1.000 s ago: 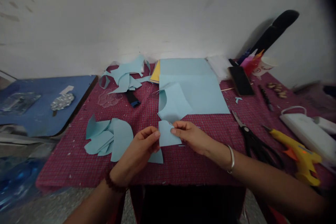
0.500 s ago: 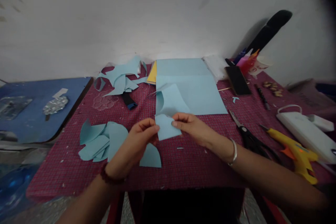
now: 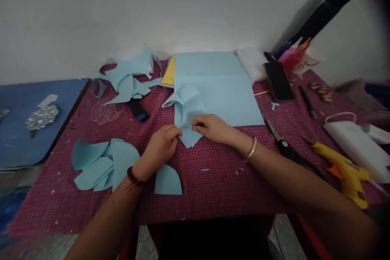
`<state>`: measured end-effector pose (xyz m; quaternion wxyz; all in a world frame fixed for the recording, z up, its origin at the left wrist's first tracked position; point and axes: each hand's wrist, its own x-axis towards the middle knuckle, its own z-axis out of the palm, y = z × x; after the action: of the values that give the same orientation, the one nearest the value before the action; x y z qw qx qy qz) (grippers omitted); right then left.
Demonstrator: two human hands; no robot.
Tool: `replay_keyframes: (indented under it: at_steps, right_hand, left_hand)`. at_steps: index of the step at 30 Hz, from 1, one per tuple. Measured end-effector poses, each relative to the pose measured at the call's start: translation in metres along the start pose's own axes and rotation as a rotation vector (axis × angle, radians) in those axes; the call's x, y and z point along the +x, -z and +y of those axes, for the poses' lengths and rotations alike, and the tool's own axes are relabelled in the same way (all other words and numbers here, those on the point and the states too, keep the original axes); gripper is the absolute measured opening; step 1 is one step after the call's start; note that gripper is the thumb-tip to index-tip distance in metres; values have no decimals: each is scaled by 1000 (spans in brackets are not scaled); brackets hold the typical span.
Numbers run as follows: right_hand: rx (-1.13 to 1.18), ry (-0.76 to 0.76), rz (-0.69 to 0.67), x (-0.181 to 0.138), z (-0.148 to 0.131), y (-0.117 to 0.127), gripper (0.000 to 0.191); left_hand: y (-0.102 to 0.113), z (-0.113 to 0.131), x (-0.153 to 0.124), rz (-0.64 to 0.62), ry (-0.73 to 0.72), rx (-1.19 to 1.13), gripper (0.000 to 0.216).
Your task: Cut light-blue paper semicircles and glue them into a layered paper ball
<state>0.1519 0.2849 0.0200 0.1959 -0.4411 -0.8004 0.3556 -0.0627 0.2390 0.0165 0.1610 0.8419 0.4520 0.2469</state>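
My left hand [image 3: 160, 146] and my right hand [image 3: 211, 127] pinch the same small light-blue paper piece [image 3: 189, 137], one on each side, low over the red checked cloth [image 3: 213, 178]. Both hands have fingers pressed together on it. Just behind it lies a curled light-blue cut-out [image 3: 184, 103] on a large light-blue sheet [image 3: 225, 93]. Another rounded blue piece [image 3: 167, 180] lies by my left wrist.
A pile of rounded blue pieces [image 3: 102, 162] lies at the left, blue scraps [image 3: 126, 79] at the back left. Scissors [image 3: 288, 148], a yellow glue gun [image 3: 343, 170], a white case [image 3: 353, 144] and a phone [image 3: 278, 80] are on the right. A blue mat [image 3: 27, 118] adjoins the table.
Both hands have moved away from me and lowered the small blue piece toward the cloth near the curled cut-out. The view has shifted forward and down.
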Motion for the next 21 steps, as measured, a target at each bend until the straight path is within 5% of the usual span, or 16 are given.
replay_keyframes:
  at_steps: [7, 14, 21]
  right_hand:
    - [-234, -24, 177, -7, -10, -20, 12]
    - [-264, 17, 183, -11, -9, -24, 13]
    - [-221, 45, 146, -11, -6, -19, 11]
  left_hand:
    - [1, -3, 3, 138, 91, -114, 19]
    - [7, -10, 0, 43, 9, -41, 24]
    - [15, -15, -2, 47, 97, -34, 20]
